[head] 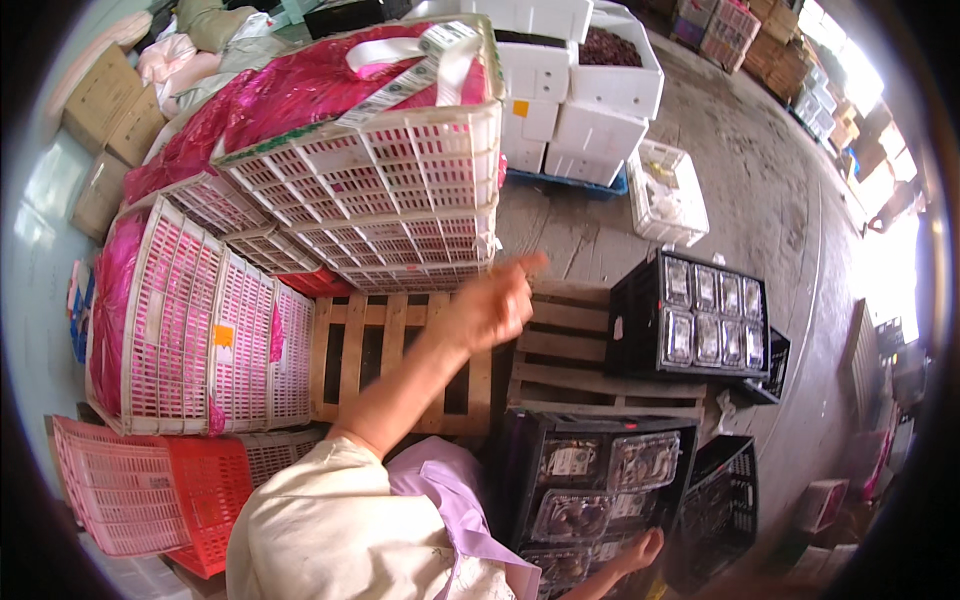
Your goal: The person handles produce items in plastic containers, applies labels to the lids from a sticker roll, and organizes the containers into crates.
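My left hand, blurred, reaches out above a bare wooden pallet. Its index finger points away and the other fingers curl, with nothing seen in them. Low on the right, my right hand is loosely closed beside a black plastic crate; no held thing shows. Inside that crate lie several clear plastic clamshell boxes with dark contents, some bearing labels. Farther up on the right, another black crate holds upright rows of clear clamshells.
Stacked white plastic baskets with pink film stand beyond the pallet, with more baskets at left. Red and pink baskets sit lower left. White foam boxes are stacked behind. A white crate and black crate stand right.
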A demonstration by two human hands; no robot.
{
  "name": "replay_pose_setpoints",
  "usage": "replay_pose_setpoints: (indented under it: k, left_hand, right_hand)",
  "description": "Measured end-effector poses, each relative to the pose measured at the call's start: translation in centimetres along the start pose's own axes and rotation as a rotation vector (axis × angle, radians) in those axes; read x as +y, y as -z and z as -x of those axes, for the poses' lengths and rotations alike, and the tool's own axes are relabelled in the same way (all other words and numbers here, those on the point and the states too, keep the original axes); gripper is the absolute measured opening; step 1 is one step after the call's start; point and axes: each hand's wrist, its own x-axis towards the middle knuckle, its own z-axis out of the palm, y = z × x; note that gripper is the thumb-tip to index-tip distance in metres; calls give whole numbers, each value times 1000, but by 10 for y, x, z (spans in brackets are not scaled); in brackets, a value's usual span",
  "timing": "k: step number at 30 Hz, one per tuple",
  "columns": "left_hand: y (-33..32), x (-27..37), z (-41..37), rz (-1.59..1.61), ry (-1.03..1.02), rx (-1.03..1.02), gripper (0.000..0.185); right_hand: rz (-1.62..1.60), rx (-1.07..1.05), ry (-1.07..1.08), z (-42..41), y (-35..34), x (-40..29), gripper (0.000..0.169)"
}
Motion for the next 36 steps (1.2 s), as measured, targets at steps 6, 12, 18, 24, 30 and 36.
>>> replay_pose_setpoints:
  k: [6,12,18,24,30,36]
  left_hand:
    - [-32,191,11,-1558,-1166,697,24]
    - [-44,285,31,-2335,-1346,1191,34]
    - [-80,292,12,-2423,-547,1574,51]
    - [-67,308,11,-1817,-780,1169,34]
    - [-61,167,43,-1159,-700,278,19]
    - [-23,7,116,-1328,-183,129,18]
  right_hand:
    - [188,191,-26,45,40,47,25]
    - [805,163,-117,74,73,72,26]
    - [431,202,127,73,46,115,25]
    - [67,-194,-139,68,-4,36,17]
    - [-263,-601,-226,79,-111,-162,26]
    - [-770,-1393,-382,113,-206,-276,68]
